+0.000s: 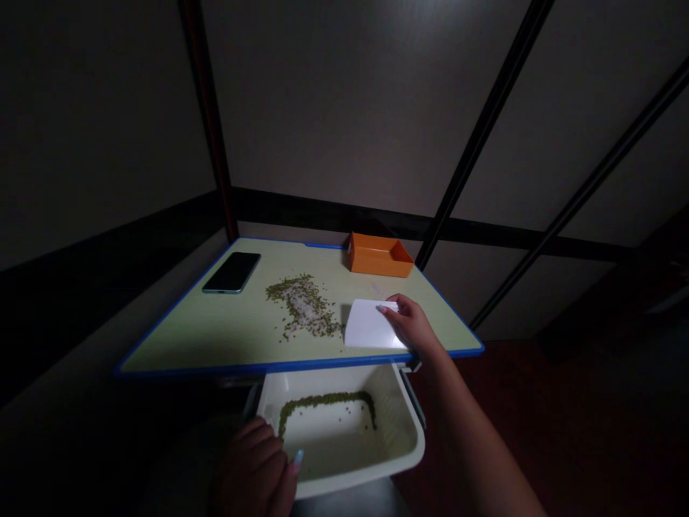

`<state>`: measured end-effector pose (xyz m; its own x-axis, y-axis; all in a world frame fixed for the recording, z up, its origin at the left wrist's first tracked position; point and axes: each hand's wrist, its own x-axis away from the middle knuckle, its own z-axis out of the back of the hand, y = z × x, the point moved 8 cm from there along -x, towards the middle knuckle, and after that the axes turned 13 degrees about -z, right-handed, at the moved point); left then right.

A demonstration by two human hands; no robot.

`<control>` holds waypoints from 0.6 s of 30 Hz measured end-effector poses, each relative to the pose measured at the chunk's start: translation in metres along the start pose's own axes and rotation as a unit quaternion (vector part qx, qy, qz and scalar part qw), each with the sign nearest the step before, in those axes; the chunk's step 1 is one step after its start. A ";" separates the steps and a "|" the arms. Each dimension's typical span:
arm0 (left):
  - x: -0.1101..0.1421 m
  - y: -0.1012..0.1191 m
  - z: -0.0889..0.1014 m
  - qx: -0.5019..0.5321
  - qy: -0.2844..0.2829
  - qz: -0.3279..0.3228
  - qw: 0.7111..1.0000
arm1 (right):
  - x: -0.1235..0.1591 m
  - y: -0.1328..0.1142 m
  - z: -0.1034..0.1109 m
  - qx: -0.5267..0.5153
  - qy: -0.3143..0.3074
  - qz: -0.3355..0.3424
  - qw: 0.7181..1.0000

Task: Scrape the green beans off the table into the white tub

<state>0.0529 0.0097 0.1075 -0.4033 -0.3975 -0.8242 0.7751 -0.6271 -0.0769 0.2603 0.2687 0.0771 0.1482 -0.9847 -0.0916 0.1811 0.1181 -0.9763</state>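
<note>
My right hand (410, 322) grips a white sheet, perhaps a thin card (371, 327), with the thumb on top. The sheet lies low over the table near its front edge, just right of a spread of small green beans (301, 305) mixed with pale grains. Below the edge, a white plastic drawer bin (371, 470) is pulled out. More green beans (328, 399) form a curved line along its back and sides. My left hand (255, 467) is closed at the bin's front left corner, its thumb over the rim; the other fingers are partly in shadow.
A pale green table (204, 341) with blue edging carries everything. A dark-screened phone (232, 273) lies at its left. At the back right stands an open orange box (380, 257). Panelled walls (344, 100) rise close behind the table. The surroundings are dim.
</note>
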 end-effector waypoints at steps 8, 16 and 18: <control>-0.007 0.001 0.006 -0.014 0.024 -0.007 1.000 | 0.007 -0.009 -0.007 0.000 -0.014 -0.008 1.000; -0.013 0.002 0.010 -0.023 0.019 -0.010 0.999 | 0.008 -0.010 -0.009 0.017 -0.025 0.005 1.000; -0.010 0.002 0.009 -0.028 0.021 -0.011 0.999 | 0.008 -0.010 -0.009 0.027 -0.024 0.016 0.999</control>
<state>0.0538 0.0066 0.1211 -0.4005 -0.3549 -0.8448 0.7927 -0.5967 -0.1251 0.2512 0.2587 0.0844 0.2011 -0.9731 -0.1128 0.2278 0.1584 -0.9607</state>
